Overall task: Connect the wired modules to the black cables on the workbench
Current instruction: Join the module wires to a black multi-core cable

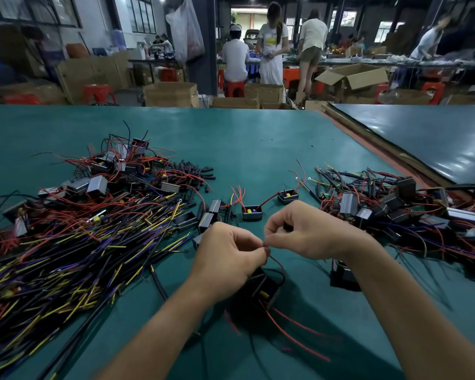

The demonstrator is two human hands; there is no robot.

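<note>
The left hand (228,256) and right hand (305,231) meet fingertip to fingertip, both pinching a thin red wire (278,264). Its black module (265,287) shows blurred just below the left hand. Black cables (74,242) crowd the tabletop (258,138) on the left, a heap of wired modules (395,212) on the right.

- Left: a tangled cable heap (74,242) covers the green mat (244,138) down to its near edge
- Right: a pile of wired modules (409,215) blocks that side
- Centre: a narrow lane, dotted with loose modules (252,212); the left hand (228,259) and right hand (307,234) fill it, pinching a red wire (281,266)
- Beyond the piles, the mat lies bare
</note>
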